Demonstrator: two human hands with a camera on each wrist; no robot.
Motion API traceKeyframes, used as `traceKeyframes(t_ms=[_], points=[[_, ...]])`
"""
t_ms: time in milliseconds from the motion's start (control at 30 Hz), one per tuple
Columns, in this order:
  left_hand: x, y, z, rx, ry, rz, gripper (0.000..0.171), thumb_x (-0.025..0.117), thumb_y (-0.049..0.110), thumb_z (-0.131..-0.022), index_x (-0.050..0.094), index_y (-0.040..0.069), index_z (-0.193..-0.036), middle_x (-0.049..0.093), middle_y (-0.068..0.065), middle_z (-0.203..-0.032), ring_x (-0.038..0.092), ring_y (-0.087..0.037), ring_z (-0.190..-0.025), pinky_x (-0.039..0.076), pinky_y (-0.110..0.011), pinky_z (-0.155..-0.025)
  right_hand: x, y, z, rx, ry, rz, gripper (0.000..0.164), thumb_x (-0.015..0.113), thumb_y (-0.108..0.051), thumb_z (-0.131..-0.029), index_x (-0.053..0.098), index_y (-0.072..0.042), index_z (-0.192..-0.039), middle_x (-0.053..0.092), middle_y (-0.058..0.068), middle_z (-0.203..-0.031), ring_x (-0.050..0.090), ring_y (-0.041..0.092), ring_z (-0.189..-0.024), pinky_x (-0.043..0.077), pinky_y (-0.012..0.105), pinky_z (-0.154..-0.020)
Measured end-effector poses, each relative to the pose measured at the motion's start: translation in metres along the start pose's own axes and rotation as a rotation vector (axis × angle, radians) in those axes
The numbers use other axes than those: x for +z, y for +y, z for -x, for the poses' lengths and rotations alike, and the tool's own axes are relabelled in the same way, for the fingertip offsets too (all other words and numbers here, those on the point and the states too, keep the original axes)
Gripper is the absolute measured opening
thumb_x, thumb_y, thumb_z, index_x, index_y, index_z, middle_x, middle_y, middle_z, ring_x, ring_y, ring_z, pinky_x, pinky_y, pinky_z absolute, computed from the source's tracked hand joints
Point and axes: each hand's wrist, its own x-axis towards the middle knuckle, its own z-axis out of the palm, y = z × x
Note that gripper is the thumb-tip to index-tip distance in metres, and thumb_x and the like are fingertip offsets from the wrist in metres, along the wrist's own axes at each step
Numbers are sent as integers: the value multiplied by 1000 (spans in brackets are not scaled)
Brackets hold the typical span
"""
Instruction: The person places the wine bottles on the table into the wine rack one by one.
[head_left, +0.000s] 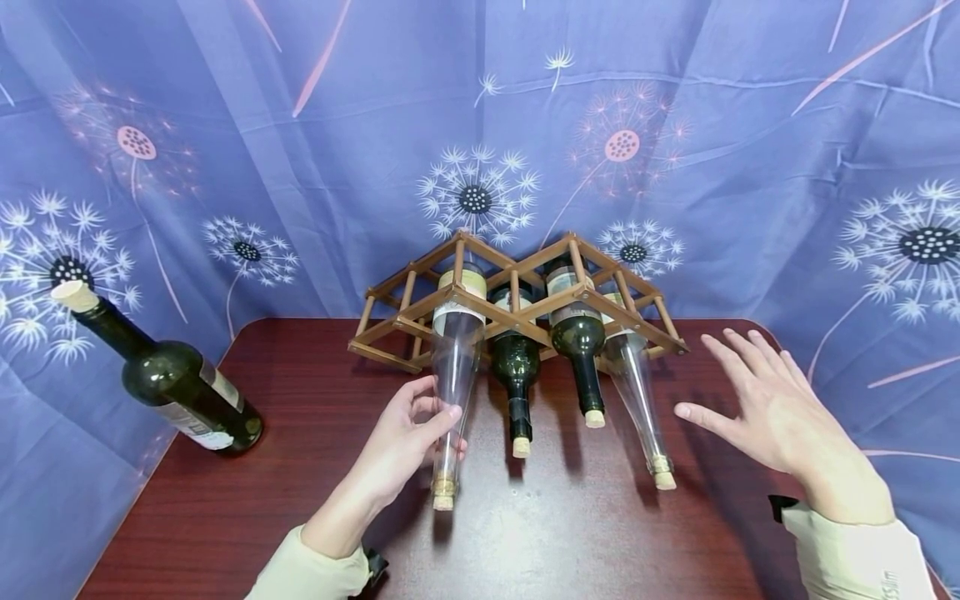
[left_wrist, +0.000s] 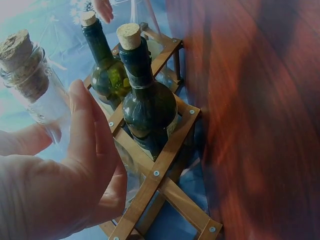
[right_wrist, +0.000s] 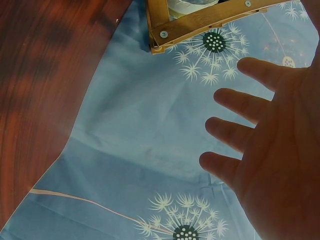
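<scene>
Gripping one clear bottle [head_left: 457, 357] of four racked, left hand [head_left: 405, 442], right hand [head_left: 776, 412] outspread, one green bottle [head_left: 174, 382] apart

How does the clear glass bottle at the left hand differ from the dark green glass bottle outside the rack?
The clear glass bottle is colourless; the dark green glass bottle is strongly tinted. The clear bottle lies in the brown wooden lattice rack, while the green one stands on the reddish-brown table. The bare left hand grips the clear bottle; no hand touches the green one. Both are corked and labelled.
</scene>
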Motion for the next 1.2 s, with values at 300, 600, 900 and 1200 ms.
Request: traceKeyframes(t_ms=[300, 600, 900, 1200], points=[[1, 0, -7, 6, 12, 0, 73, 70, 12, -93, 26, 4, -151, 51, -23, -114, 68, -29, -70, 57, -48, -70, -1, 0, 1, 2, -7, -2, 99, 68, -65, -82, 31, -12, -157, 29, 23, -155, 7, 39, -149, -1, 59, -115], [2, 3, -14, 1, 18, 17, 72, 68, 12, -94, 25, 5, -151, 49, -22, -114, 67, -29, -69, 57, -48, -72, 0, 1, 1, 1, -18, 2, 99, 68, -64, -82, 29, -14, -158, 29, 23, -156, 7, 40, -149, -1, 60, -115], [3, 6, -22, 8, 23, 35, 69, 66, 12, -95, 26, 6, -151, 50, -20, -113, 67, -29, -69, 57, -48, -73, 1, 1, 0, -7, -9, 5, 99, 71, -63, -80, 33, -12, -156, 31, 24, -154, 10, 41, -148, 1, 60, -115], [2, 9, -28, -1, 27, 29, 68, 67, 16, -96, 28, 8, -151, 50, -19, -114, 67, -27, -69, 57, -48, -73, 1, 1, 0, -1, -18, 1, 99, 70, -64, -81, 32, -12, -156, 30, 23, -154, 9, 40, -149, 1, 61, -115]])
